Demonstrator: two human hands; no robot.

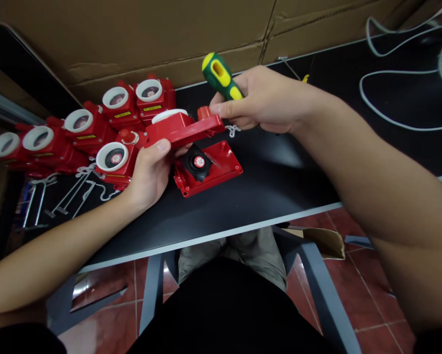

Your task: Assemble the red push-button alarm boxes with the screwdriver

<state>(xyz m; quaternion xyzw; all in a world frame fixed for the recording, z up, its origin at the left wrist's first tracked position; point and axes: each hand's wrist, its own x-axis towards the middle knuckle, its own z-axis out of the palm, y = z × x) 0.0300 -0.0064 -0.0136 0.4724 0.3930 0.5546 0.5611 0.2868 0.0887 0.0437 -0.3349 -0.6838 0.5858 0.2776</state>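
My left hand [152,169] grips the near left edge of a red box cover [186,129] with a white ring on top, thumb over its rim. The cover hangs tilted above the table. At its right end, my right hand [255,98] has its fingers on the cover beside a red knob. A screwdriver [222,73] with a green and yellow handle is also tucked in that hand; its shaft is hidden. Below the cover, a red box base [226,167] lies on the table. A black part with a red and white round face [198,161] sits in it.
Several finished-looking red boxes with white rings [78,120] stand at the left and back. White cords and metal rods [68,196] lie before them. A cardboard wall [169,39] backs the black table [279,182]. White cable [390,73] loops at the right.
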